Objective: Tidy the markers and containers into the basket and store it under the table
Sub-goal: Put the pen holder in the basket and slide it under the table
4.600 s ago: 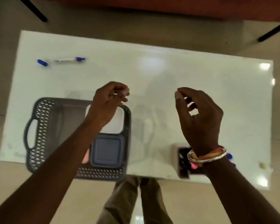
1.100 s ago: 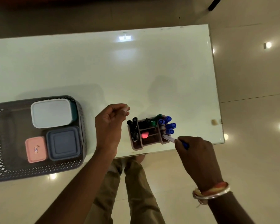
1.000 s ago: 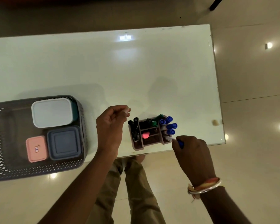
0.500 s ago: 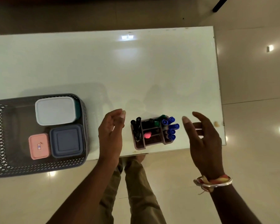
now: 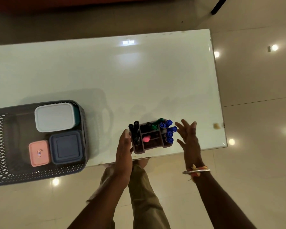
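One head-worn camera looks steeply down from above the table's (image 5: 139,76) near edge.

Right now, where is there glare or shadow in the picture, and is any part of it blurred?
Head view: ceiling lights glare on the table near its far edge, and bright spots reflect on the floor. The basket casts a soft shadow behind and beside it. The right hand looks slightly blurred; the left hand is sharper. The wide lens bends the table's edges.

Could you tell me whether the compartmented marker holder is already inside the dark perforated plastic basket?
No, the marker holder stands on the white table between both hands, apart from the dark basket.
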Motion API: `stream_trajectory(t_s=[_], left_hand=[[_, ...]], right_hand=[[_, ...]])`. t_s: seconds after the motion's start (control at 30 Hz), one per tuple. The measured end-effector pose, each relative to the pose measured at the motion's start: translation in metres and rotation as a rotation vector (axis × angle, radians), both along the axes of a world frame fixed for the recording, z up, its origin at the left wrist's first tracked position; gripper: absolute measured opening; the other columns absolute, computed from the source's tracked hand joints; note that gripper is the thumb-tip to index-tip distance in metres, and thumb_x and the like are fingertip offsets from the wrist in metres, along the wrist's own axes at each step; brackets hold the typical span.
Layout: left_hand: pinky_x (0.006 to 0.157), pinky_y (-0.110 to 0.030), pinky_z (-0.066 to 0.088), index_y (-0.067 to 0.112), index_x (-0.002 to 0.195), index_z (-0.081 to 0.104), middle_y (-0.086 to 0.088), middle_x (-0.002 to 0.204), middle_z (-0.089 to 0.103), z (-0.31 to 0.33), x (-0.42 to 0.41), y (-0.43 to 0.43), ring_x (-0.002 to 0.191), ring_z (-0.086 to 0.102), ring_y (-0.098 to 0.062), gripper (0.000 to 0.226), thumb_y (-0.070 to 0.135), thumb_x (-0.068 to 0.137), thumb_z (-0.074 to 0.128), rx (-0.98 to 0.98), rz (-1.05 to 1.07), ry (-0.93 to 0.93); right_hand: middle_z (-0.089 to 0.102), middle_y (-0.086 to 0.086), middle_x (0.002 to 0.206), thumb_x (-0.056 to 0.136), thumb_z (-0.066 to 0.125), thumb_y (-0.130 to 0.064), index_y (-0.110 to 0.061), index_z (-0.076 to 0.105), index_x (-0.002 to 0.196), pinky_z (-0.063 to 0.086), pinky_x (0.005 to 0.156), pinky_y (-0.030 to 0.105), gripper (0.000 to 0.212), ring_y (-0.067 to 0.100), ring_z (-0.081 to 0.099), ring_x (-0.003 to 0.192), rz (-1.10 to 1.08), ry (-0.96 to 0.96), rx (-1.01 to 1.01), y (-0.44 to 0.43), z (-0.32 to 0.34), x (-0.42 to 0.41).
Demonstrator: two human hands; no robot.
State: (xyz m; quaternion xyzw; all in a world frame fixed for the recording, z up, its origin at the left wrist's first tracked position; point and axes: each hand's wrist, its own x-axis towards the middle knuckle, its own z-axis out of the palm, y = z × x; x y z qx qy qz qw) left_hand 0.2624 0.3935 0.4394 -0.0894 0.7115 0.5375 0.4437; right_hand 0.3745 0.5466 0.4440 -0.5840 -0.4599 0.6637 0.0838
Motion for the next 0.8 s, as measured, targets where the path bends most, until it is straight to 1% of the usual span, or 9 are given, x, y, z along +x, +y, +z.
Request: stream_trajectory(t_s=[0.07,0.13,0.23,0.33,0.43,0.5,0.6,0.67,0.8], left_hand=[[0.117,-0.042,0.032,0.042,0.142,0.045,0.015,0.143,0.052,-0.006,0.003,0.001,0.134,0.046,-0.006,0.081,0.087,0.075,0.041,0.009,0.064,-0.105],[0.12,-0.042,0.027,0.039,0.141,0.045,0.013,0.148,0.048,-0.008,0.004,0.004,0.138,0.042,-0.007,0.094,0.094,0.066,0.044,0.016,0.118,-0.174],[0.12,-0.042,0.029,0.035,0.142,0.045,0.009,0.149,0.048,-0.004,0.002,0.009,0.138,0.043,-0.01,0.097,0.095,0.066,0.041,0.063,0.121,-0.235],[0.115,-0.047,0.034,0.041,0.139,0.05,0.008,0.139,0.059,-0.001,0.002,0.015,0.132,0.052,-0.014,0.085,0.091,0.074,0.031,0.099,0.062,-0.206],[0.116,-0.049,0.031,0.042,0.143,0.044,0.01,0.142,0.056,-0.001,-0.007,0.015,0.133,0.05,-0.013,0.091,0.094,0.071,0.027,0.092,0.076,-0.168],[0.117,-0.048,0.029,0.042,0.145,0.041,0.01,0.143,0.054,0.004,-0.021,0.016,0.134,0.048,-0.011,0.093,0.095,0.07,0.026,0.119,0.057,-0.162],[0.119,-0.044,0.028,0.039,0.145,0.043,0.011,0.141,0.056,0.018,-0.049,0.012,0.133,0.048,-0.008,0.085,0.087,0.078,0.023,0.179,0.086,-0.114],[0.119,-0.045,0.026,0.039,0.145,0.043,0.01,0.143,0.054,0.027,-0.072,0.006,0.135,0.046,-0.008,0.087,0.089,0.076,0.024,0.219,0.109,-0.08],[0.118,-0.054,0.021,0.045,0.146,0.037,0.01,0.151,0.045,0.047,-0.129,-0.019,0.142,0.038,-0.015,0.096,0.098,0.066,0.031,0.252,0.143,0.001]], right_hand=[[0.048,-0.003,0.147,0.083,0.017,-0.072,-0.023,0.042,0.145,0.027,0.118,0.048,0.083,0.017,0.041,0.138,-0.044,0.013,-0.105,-0.001,-0.009,0.002],[0.046,-0.002,0.15,0.078,0.016,-0.079,-0.024,0.043,0.145,0.026,0.118,0.045,0.091,0.018,0.04,0.14,-0.085,0.029,-0.186,-0.002,-0.015,0.003],[0.055,0.005,0.142,0.079,0.014,-0.085,-0.022,0.049,0.142,0.029,0.117,0.043,0.096,0.019,0.05,0.133,-0.071,0.088,-0.262,-0.008,-0.021,0.002],[0.066,0.006,0.128,0.082,0.012,-0.085,-0.018,0.058,0.134,0.029,0.117,0.043,0.096,0.019,0.056,0.127,0.014,0.12,-0.246,-0.02,-0.023,-0.006],[0.064,0.004,0.131,0.068,0.03,-0.096,-0.019,0.056,0.137,0.026,0.12,0.047,0.106,0.019,0.053,0.13,0.032,0.159,-0.218,-0.028,-0.022,-0.014],[0.063,0.004,0.133,0.063,0.038,-0.096,-0.018,0.054,0.138,0.027,0.119,0.045,0.11,0.018,0.053,0.13,0.029,0.198,-0.196,-0.029,-0.018,-0.024],[0.062,0.007,0.134,0.062,0.047,-0.093,-0.015,0.052,0.139,0.027,0.119,0.044,0.111,0.018,0.053,0.13,0.037,0.286,-0.178,-0.033,-0.005,-0.053],[0.062,0.006,0.134,0.059,0.051,-0.092,-0.014,0.051,0.14,0.027,0.119,0.044,0.112,0.018,0.053,0.13,0.044,0.32,-0.154,-0.037,0.008,-0.078],[0.062,0.001,0.134,0.057,0.05,-0.094,-0.019,0.052,0.139,0.027,0.119,0.044,0.112,0.015,0.053,0.131,0.11,0.358,-0.086,-0.057,0.04,-0.137]])
